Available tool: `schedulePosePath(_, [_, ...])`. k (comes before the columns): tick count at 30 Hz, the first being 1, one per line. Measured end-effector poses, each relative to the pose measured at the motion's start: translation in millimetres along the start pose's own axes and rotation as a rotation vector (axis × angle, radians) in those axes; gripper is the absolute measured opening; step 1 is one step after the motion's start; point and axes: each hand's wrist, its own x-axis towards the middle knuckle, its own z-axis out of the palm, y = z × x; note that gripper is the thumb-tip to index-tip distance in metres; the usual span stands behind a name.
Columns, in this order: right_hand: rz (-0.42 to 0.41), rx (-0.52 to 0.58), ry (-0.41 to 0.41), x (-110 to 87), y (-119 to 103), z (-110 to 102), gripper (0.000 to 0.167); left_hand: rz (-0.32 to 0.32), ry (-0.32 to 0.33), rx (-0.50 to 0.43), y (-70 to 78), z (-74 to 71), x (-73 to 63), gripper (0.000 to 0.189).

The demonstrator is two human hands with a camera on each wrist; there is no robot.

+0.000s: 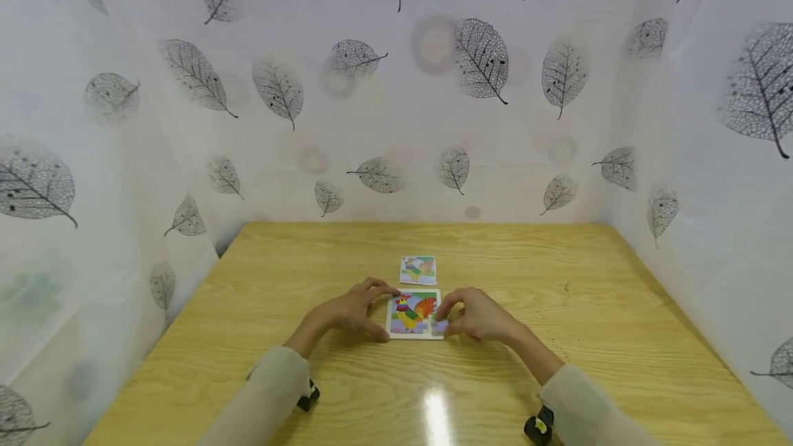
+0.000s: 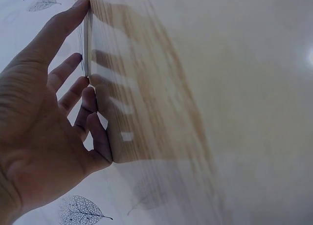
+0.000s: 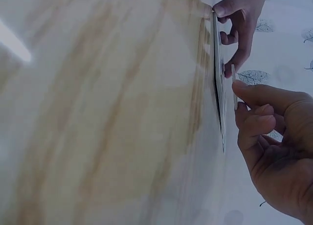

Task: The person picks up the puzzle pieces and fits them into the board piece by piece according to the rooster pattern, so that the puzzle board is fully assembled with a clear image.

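Observation:
A small jigsaw puzzle [image 1: 416, 312] in a white-rimmed tray, with a colourful rooster picture, lies on the table in the head view. My left hand [image 1: 358, 308] holds the tray's left side, thumb at the near corner and index finger at the far one. Between the thumb and fingers of my right hand [image 1: 480, 315] is a puzzle piece [image 3: 234, 88], pinched on edge-on view over the tray. From the head it overlaps the lower right corner of the picture, where a pale gap shows beside the rooster.
Just beyond the tray lies a square card [image 1: 418, 270] with a paler rooster picture. The wooden table [image 1: 297, 253] meets a leaf-printed sheet [image 1: 396, 122] at the back and sides. Light glares on the tabletop near the front.

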Motion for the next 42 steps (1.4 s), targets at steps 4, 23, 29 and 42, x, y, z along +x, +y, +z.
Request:
schedulePosePath(4, [-0.009,-0.051,0.017,8.1,-0.7,6.3,0.014,-0.001,0.000,0.002,-0.7,1.3,0.6,0.085])
schedulePosePath(23, [0.016,-0.101,0.044,12.8,-9.2,16.0,0.013,0.007,0.006,-0.008,-2.5,0.7,0.9,0.086])
schedulePosePath(29, [-0.043,-0.187,0.007,2.1,-8.6,8.4,0.012,0.007,0.002,0.005,-0.7,1.8,0.3,0.087])
schedulePosePath(42, [-0.148,-0.109,0.271,-44.6,11.0,-41.3,0.030,0.013,-0.017,0.024,5.0,-3.3,1.0,0.093])
